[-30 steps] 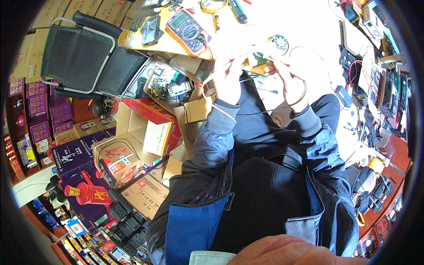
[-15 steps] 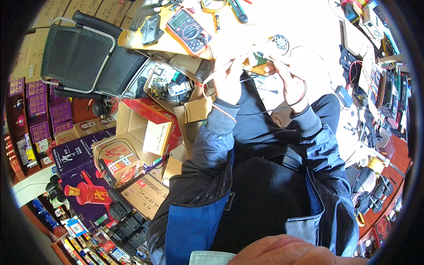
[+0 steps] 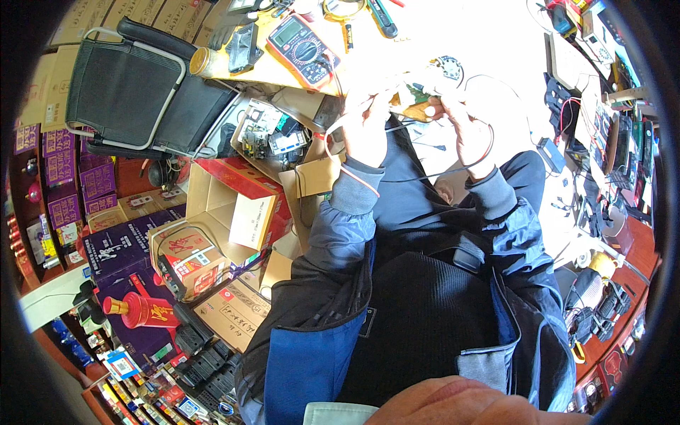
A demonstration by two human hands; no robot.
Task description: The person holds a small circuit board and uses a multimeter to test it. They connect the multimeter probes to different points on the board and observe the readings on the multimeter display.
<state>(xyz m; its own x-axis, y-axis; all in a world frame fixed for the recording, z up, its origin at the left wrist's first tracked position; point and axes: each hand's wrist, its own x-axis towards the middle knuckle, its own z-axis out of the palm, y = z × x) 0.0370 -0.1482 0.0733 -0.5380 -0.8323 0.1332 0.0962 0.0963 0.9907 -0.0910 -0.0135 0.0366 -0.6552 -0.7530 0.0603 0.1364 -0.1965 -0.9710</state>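
Jacket sleeves, dark blue w/ grey cuffs, run up from the lower edge to both hands at the bright desk edge. Left hand (image 3: 368, 131) sits curled, fingers together, w/ a thin red wire and a black one running by the wrist; can't tell what exactly it pinches, glare washes it out. Right hand (image 3: 471, 131) is close beside it, fingers (image 3: 438, 108) closed on the small green circuit board (image 3: 416, 95), which sits between the two hands, just above the desk edge, tilted. Red wire (image 3: 485, 145) loops round the right hand's outer side. Vs 0.5 s and 1 s ago: hands, board and wires hold nearly the same spot, no real shift seen; boxes and chair unchanged too. Just beyond the board, a small round black part (image 3: 448, 67) lies on the desk. Further left on the desk top: red multimeter (image 3: 306, 51), near but apart from the left hand. Room: left of the left hand is crowded, an open box of electronic parts (image 3: 273, 134) and open cardboard cartons (image 3: 237, 212) near the elbow, black mesh chair (image 3: 134, 95) beyond. Right side: desk surface overexposed, then cluttered tools and cables (image 3: 602, 134) toward the rim.
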